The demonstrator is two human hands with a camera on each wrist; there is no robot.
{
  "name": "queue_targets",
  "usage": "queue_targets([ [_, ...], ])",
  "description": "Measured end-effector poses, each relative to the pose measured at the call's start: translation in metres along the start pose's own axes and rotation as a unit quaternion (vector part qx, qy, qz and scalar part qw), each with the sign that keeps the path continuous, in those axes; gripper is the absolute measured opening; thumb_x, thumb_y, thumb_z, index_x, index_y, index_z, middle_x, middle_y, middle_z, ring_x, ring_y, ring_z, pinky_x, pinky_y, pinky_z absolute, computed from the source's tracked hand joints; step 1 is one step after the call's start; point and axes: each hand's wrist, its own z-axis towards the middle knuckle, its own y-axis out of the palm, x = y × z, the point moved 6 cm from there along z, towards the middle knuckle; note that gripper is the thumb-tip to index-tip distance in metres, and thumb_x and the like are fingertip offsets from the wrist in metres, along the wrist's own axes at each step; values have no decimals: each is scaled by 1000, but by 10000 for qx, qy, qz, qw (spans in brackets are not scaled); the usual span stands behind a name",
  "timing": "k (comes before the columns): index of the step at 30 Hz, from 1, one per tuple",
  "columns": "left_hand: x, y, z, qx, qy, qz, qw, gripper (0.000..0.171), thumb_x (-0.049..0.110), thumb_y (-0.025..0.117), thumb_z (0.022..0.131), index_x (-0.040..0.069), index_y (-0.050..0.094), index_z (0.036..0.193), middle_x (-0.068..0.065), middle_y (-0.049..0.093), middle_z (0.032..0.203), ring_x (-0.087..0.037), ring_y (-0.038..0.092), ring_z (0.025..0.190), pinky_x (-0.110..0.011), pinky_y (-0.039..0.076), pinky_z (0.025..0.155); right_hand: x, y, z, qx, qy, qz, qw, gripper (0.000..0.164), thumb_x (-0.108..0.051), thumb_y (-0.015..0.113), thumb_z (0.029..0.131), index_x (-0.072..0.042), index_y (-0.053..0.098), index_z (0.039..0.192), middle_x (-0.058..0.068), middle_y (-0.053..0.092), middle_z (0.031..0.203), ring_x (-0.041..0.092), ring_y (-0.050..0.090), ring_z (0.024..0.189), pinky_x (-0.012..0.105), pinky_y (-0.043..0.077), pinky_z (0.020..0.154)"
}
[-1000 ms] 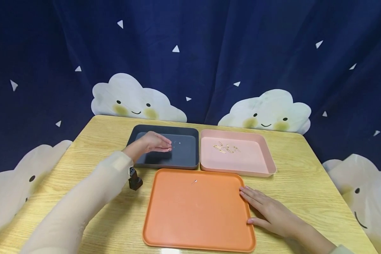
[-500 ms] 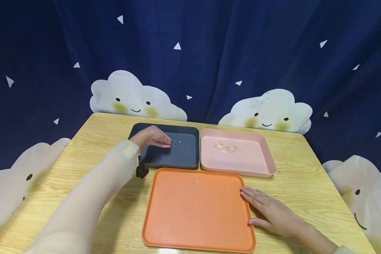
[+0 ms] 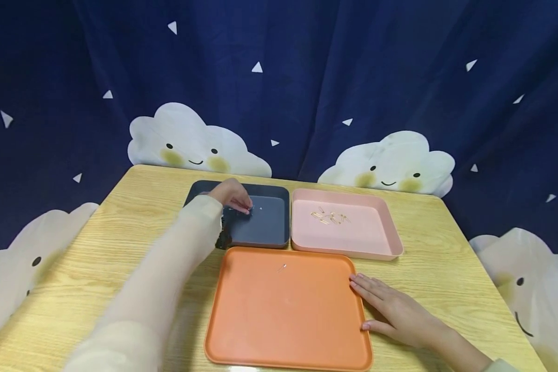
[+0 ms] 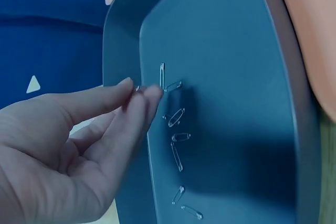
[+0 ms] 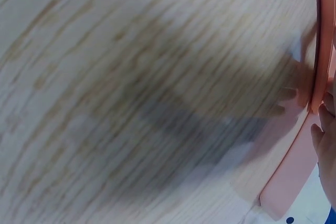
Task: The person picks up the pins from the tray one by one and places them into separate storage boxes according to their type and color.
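Note:
My left hand (image 3: 235, 197) is over the dark grey tray (image 3: 272, 238), its thumb and fingertips pinched together. In the left wrist view, a small shiny bit of a safety pin (image 4: 138, 88) shows between thumb and fingers; most of it is hidden. Several silver safety pins (image 4: 181, 137) lie scattered on the tray floor beside the fingers. My right hand (image 3: 397, 311) rests with extended fingers on the right rim of the orange tray (image 3: 288, 315). One silver safety pin (image 3: 282, 267) lies near that tray's far edge.
A pink tray (image 3: 349, 243) with several gold safety pins (image 3: 330, 217) stands right of the dark tray. All the trays sit close together on a wooden table (image 3: 428, 243). A dark blue curtain (image 3: 302, 93) with clouds hangs behind.
My left hand has shifted slightly right and tilted more steeply, with fingertips now pointing down into the dark tray. The right hand stays on the orange tray's rim.

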Motion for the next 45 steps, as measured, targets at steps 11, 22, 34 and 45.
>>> queue_targets([
  [11,6,-1,-2,817,-92,851,9930,22,7,63,91,-4,72,109,-18,76,105,-24,74,97,-31,60,87,1,2,-1,-128,133,-5,9998,74,-52,62,90,-15,41,150,3,46,154,8,31,146,1,0,117],
  [22,25,33,-83,2084,1969,1692,9430,19,14,66,88,0,77,94,-9,76,80,-21,71,74,-25,55,64,1,1,0,102,-116,7,9999,76,-49,66,89,-11,42,150,7,47,153,1,20,151,4,3,120],
  [34,5,112,-125,1730,3152,2426,9010,5,13,73,84,10,76,84,-3,76,78,-8,66,73,-19,50,68,0,2,-3,60,46,171,9998,78,-49,67,88,-13,40,151,6,45,154,8,30,148,2,4,118],
  [45,-12,165,-116,1718,3580,3599,8443,7,11,77,81,5,72,82,-4,71,77,-14,61,72,-26,50,62,-1,2,-2,16,200,129,9997,77,-51,66,88,-14,41,151,5,46,154,5,29,146,-1,3,115],
])
